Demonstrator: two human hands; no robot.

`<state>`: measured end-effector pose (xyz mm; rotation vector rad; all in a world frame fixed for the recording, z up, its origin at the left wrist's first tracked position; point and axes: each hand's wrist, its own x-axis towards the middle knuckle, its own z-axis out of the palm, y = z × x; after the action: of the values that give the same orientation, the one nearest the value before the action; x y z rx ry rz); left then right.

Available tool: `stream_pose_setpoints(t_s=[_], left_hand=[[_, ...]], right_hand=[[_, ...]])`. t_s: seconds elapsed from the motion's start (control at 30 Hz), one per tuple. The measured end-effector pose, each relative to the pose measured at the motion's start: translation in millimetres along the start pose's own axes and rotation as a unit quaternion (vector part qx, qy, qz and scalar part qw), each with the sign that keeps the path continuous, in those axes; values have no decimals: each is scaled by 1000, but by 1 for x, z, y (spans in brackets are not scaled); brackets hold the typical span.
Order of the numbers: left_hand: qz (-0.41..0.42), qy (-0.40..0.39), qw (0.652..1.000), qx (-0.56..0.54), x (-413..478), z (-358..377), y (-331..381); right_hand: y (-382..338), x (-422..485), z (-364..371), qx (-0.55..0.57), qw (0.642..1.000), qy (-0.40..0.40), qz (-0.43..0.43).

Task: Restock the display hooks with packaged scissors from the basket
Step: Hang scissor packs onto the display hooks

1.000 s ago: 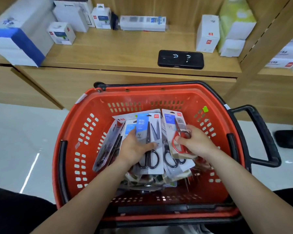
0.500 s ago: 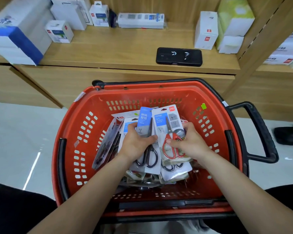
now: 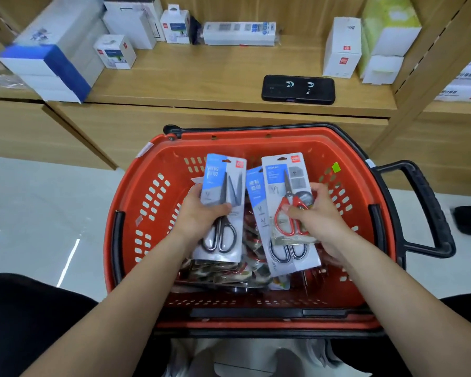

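Scissor packs held above the red basket point(image 3: 136, 240)

Left hand point(image 3: 201, 216) grips a black-handled scissors pack point(image 3: 223, 202); right hand point(image 3: 317, 216) pinches a red-handled scissors pack point(image 3: 286, 186) stacked on another — more packs point(image 3: 229, 270) lie in the basket.

The red basket point(image 3: 256, 140) holds loose scissor packs point(image 3: 229, 270). A black-handled pack point(image 3: 223, 186) stands raised at left, a red-handled pack point(image 3: 283, 172) at right.

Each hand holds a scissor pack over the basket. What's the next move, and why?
Probably lift both clear of the red basket: the left hand grips the black-handled pack, the right hand the red-handled pack, and no hooks are in view.
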<state>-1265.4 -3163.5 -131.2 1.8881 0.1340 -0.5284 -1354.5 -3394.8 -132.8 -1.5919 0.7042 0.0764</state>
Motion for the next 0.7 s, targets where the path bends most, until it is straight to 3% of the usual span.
stream_pose_setpoints(t_s=[0.3,0.43,0.7], left_hand=[[-3,-53,973,223,8,1,-30],[-45,-65,966,245,10,3,-30],[-19,-48,970,237,0,10,-25]], right_hand=[[13,-6,10,-132,991,-9,-31],[13,-4,9,-158,987,8,-30],[15,0,13,-147,989,6,-28]])
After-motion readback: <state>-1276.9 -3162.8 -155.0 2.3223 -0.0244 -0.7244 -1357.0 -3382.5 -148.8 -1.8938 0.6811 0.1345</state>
